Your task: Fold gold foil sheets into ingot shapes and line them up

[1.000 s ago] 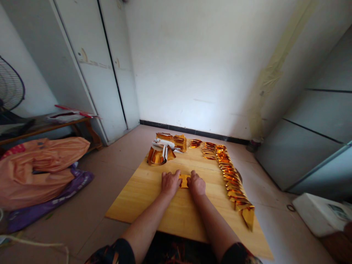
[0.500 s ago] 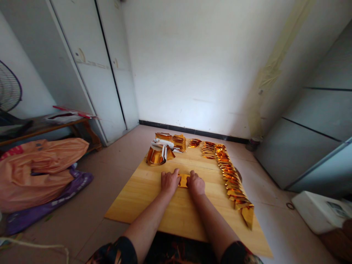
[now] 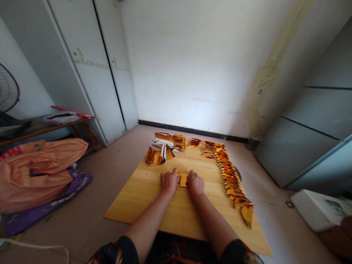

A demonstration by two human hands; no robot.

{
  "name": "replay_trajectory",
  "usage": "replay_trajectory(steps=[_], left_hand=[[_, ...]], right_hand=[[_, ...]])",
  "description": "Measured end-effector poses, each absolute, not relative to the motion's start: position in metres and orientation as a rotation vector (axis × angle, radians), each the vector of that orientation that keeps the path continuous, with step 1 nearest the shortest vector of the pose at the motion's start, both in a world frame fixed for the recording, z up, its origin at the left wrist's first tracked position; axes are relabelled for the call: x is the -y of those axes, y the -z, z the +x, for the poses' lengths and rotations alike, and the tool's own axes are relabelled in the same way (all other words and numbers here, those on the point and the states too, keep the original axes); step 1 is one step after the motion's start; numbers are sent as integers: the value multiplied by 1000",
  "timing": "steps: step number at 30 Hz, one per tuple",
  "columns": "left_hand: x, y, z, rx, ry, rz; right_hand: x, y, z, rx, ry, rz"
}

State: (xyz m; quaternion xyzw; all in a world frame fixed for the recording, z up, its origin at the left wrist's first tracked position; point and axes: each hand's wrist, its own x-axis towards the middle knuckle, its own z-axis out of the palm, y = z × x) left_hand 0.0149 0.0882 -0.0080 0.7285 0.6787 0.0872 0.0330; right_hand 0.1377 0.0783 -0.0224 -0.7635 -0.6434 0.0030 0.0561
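A small sheet of shiny gold foil paper (image 3: 183, 180) lies on the wooden board (image 3: 132, 198), stretched between my two hands. My left hand (image 3: 169, 182) has its fingers closed on the sheet's left end. On the right end, my right hand (image 3: 195, 182) grips it the same way, knuckles up. Only the middle of the sheet shows; its ends are hidden under my fingers. Beyond my hands lie loose curled gold sheets (image 3: 156, 156) with white backs. Along the board's right side runs a row of folded gold paper pieces (image 3: 232, 179), overlapping one another.
Smaller groups of folded gold pieces (image 3: 208, 149) sit at the board's far edge, near another stack of gold sheets (image 3: 178, 142). An orange cloth or bag (image 3: 41, 172) and a purple bag (image 3: 49, 209) lie on the floor at left. A white box (image 3: 320, 209) stands at right.
Both hands stay on the gold sheet in almost the same place. The view has shifted very slightly; nothing else has visibly moved.
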Motion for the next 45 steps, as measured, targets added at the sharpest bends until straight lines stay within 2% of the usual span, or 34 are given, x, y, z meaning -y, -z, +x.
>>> replay_trajectory(steps=[11,16,28,37,45], left_hand=[[-83,7,15,-2130,-342,2202],[-86,10,14,-1891,-393,2473],[-82,10,-8,-1614,-462,2477],[-77,10,-13,-1552,-453,2458],[-87,19,-25,-1437,-397,2511]], right_hand=[[-72,19,129,1936,100,-2326],[-70,17,135,2118,239,-2079],[-64,13,159,1982,-300,-1935],[-56,8,145,1827,-319,-2031],[-62,19,166,1855,-443,-1869]])
